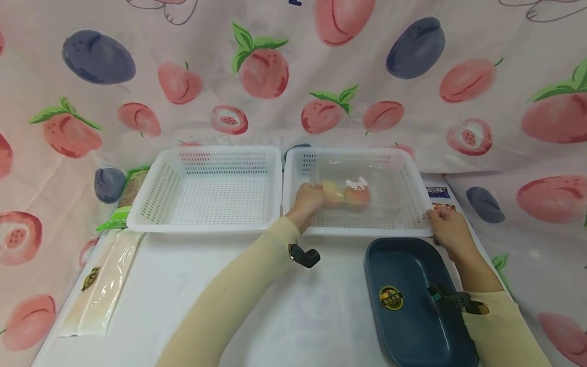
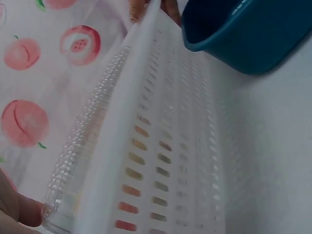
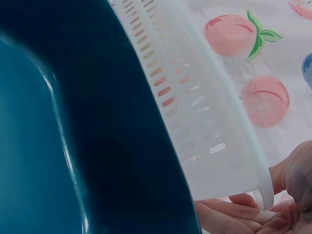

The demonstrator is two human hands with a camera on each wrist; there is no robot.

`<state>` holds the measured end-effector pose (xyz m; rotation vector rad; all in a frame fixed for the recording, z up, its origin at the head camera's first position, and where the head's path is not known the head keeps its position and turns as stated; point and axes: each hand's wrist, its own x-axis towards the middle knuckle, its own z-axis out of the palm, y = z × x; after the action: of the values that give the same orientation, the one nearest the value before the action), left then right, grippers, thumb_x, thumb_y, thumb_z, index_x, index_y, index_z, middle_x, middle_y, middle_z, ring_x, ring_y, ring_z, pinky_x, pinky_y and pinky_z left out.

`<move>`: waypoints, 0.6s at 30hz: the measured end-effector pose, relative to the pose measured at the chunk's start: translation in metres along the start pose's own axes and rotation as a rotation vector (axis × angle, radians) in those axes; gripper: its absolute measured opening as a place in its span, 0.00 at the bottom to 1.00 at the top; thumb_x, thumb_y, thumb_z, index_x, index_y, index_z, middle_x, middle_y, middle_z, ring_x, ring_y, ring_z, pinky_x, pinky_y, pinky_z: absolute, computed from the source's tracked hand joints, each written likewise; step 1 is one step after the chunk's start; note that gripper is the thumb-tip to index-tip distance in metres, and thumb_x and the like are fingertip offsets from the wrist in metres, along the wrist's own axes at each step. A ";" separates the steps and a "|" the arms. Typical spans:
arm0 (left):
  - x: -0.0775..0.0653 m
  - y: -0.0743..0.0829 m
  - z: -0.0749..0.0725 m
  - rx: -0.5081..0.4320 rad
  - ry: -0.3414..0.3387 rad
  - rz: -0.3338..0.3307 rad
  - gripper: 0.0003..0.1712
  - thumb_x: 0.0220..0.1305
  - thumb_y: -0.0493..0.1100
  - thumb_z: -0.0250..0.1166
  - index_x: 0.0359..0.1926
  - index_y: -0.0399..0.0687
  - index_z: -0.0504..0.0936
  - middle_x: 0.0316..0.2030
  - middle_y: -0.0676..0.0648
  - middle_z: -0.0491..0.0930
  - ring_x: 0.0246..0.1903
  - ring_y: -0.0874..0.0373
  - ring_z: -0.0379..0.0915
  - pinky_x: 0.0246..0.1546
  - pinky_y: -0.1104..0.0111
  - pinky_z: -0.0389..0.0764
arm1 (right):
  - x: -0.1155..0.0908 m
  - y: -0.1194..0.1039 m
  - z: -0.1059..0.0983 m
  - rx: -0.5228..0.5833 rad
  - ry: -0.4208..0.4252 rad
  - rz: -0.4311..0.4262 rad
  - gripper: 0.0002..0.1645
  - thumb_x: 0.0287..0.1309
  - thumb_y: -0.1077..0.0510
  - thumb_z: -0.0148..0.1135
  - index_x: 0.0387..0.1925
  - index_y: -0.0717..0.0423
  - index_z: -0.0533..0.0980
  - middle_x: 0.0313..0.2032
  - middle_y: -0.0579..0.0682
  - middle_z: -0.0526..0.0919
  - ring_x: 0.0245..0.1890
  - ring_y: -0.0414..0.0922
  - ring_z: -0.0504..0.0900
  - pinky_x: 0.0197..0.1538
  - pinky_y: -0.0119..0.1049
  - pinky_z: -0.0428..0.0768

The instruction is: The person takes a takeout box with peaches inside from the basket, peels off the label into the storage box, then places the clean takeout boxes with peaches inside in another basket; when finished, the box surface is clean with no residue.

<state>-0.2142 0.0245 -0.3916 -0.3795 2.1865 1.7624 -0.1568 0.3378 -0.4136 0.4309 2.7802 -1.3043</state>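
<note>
Two white slotted baskets stand side by side in the head view. Inside the right basket [image 1: 302, 232] is a clear plastic box [image 1: 385, 196] with a ragged white patch on it. A yellowish fruit [image 1: 333, 192] and a reddish fruit [image 1: 358, 197] show through the clear plastic. My left hand [image 1: 308, 201] pinches the left end of this box, its fingertips at the beaded edge in the left wrist view. With thumb and fingers, my right hand [image 1: 449, 232] grips the front right corner of the right basket, fingers below the rim in the right wrist view.
The left basket [image 1: 220, 201] holds nothing visible. A dark blue tub [image 1: 408, 311] lies in front, under my right forearm. A green packet [image 1: 126, 199] and a long clear bag [image 1: 103, 285] lie at the left. Small packets [image 1: 437, 192] sit beyond the right basket. A fruit-print cloth hangs behind.
</note>
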 end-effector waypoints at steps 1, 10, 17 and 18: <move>0.001 -0.001 0.001 0.004 0.003 -0.011 0.24 0.81 0.46 0.51 0.67 0.35 0.68 0.54 0.41 0.75 0.51 0.50 0.71 0.62 0.56 0.77 | 0.000 -0.001 0.000 -0.001 0.002 -0.003 0.32 0.82 0.49 0.41 0.56 0.77 0.74 0.34 0.58 0.80 0.21 0.38 0.73 0.22 0.34 0.77; 0.006 -0.006 0.002 0.031 0.046 -0.064 0.30 0.68 0.39 0.68 0.65 0.32 0.70 0.58 0.38 0.76 0.54 0.48 0.71 0.68 0.55 0.74 | 0.000 -0.003 -0.001 -0.007 0.000 -0.005 0.32 0.82 0.48 0.41 0.58 0.77 0.74 0.35 0.59 0.80 0.20 0.38 0.73 0.21 0.33 0.77; 0.005 -0.007 0.002 0.050 0.034 -0.079 0.29 0.70 0.42 0.66 0.65 0.33 0.70 0.55 0.38 0.77 0.52 0.47 0.72 0.65 0.55 0.76 | 0.001 0.002 0.000 -0.010 0.000 -0.004 0.33 0.83 0.48 0.41 0.59 0.77 0.74 0.36 0.60 0.80 0.21 0.38 0.73 0.21 0.33 0.76; 0.005 -0.008 0.002 0.050 0.032 -0.083 0.29 0.70 0.43 0.66 0.65 0.33 0.70 0.54 0.39 0.77 0.52 0.47 0.72 0.65 0.55 0.76 | 0.002 0.002 0.000 -0.009 -0.001 -0.005 0.33 0.83 0.48 0.41 0.58 0.77 0.74 0.36 0.60 0.80 0.21 0.38 0.73 0.21 0.33 0.76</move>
<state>-0.2160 0.0247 -0.4010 -0.4826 2.1995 1.6661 -0.1578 0.3395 -0.4155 0.4238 2.7871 -1.2925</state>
